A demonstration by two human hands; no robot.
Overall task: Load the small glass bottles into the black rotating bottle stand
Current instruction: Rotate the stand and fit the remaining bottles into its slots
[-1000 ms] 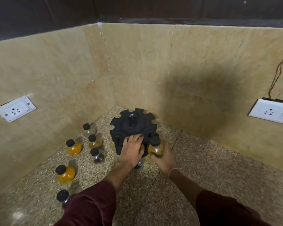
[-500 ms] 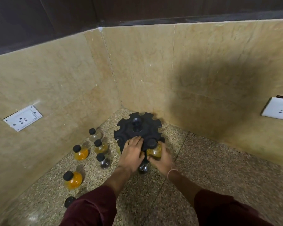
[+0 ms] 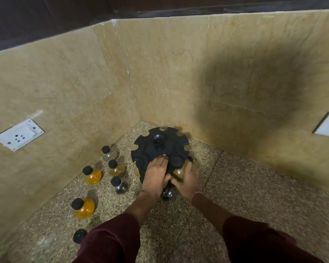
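The black rotating bottle stand [image 3: 160, 143] sits in the corner of a speckled stone counter, its notched top disc facing up. My left hand [image 3: 156, 173] lies flat on the disc's near edge. My right hand [image 3: 186, 178] grips a small glass bottle [image 3: 179, 168] with yellow contents and a black cap, seated at a notch on the near right rim. A dark bottle [image 3: 167, 194] shows below, between my wrists. Several loose bottles stand to the left: two orange ones [image 3: 92, 174] [image 3: 83, 207], a pale yellow one [image 3: 116, 168], a clear one [image 3: 108, 153] and a dark one [image 3: 120, 186].
Marble walls meet right behind the stand. A white socket plate [image 3: 19, 134] is on the left wall and another [image 3: 327, 128] on the right wall. One more black-capped bottle [image 3: 79, 235] stands by my left sleeve.
The camera has shifted, so the scene sits a little lower and further right in view. Both hands stay on the stand and the yellow bottle at the near rim.
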